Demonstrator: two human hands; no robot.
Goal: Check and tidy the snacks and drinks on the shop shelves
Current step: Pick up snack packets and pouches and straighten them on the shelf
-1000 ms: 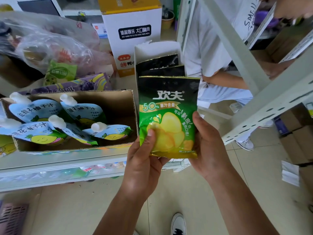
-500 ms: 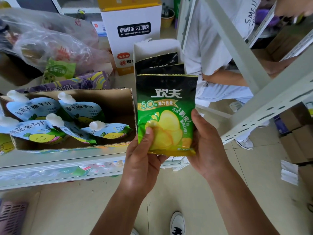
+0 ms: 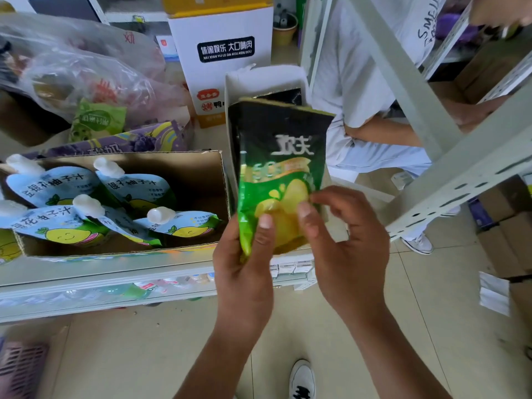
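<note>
A green snack packet point(image 3: 280, 156) with yellow fruit slices printed on it stands upright in front of me, turned partly edge-on and blurred. My left hand point(image 3: 244, 272) grips its lower left corner, thumb on the front. My right hand point(image 3: 348, 249) pinches the lower right edge between thumb and forefinger. Right behind the packet stands an open white display box point(image 3: 264, 79) holding more dark packets. To the left, a brown cardboard tray point(image 3: 178, 168) on the shelf point(image 3: 100, 272) holds several blue spouted juice pouches point(image 3: 135, 188).
A tall white carton point(image 3: 221, 53) and clear plastic bags point(image 3: 86, 67) of snacks sit further back. A slanted grey rack upright point(image 3: 403, 82) crosses the right side, with a person in white point(image 3: 359, 67) behind it. Cardboard boxes point(image 3: 512, 240) stand on the floor at right.
The packet faced me flat, held at both lower sides. Now it is twisted so its right side swings away, and my right hand has shifted from a full side grip to a fingertip pinch.
</note>
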